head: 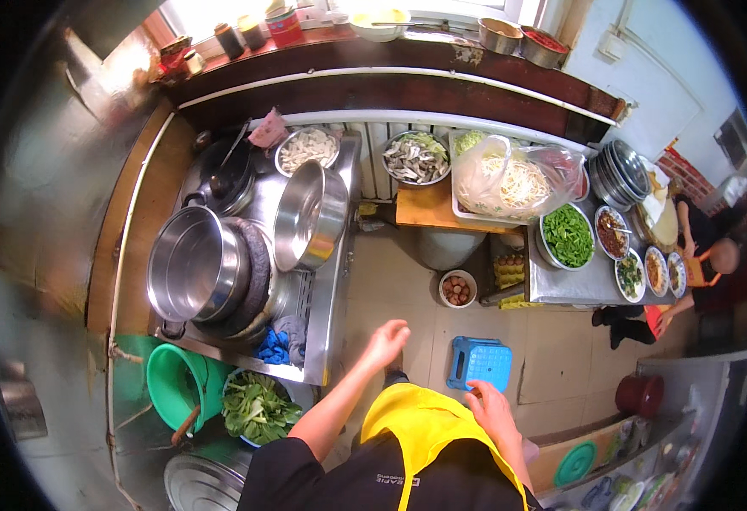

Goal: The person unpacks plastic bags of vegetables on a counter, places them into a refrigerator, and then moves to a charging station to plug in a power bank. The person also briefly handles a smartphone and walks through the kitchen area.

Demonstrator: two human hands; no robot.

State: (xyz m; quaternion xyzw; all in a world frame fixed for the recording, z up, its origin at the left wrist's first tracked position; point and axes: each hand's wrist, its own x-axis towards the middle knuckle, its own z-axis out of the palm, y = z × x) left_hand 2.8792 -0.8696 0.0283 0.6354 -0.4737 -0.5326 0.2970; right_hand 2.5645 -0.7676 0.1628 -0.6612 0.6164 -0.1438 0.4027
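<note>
My left hand (pixel 386 343) hovers over the tiled floor, just right of the steel stove counter (pixel 322 332). Its fingers are loosely bent, and nothing shows in them. Beside the yellow apron (pixel 405 409), my right hand (pixel 492 409) hangs with fingers slightly apart and holds nothing visible. A blue plastic stool (pixel 481 363) stands on the floor beyond it. On the stove, a large steel pot (pixel 185 268) sits on a burner with a dark ring around it. Right of that pot, an empty steel basin (pixel 311 217) leans tilted near a bowl of pale sliced food (pixel 309 150).
A green bucket (pixel 178 386) and a basin of leafy greens (pixel 258 405) stand at lower left. Ahead are a bowl of mushrooms (pixel 415 160), bagged bean sprouts (pixel 517 182) and chopped greens (pixel 567 236). A bucket of eggs (pixel 457 289) is on the floor. Another person (pixel 686 236) sits far right.
</note>
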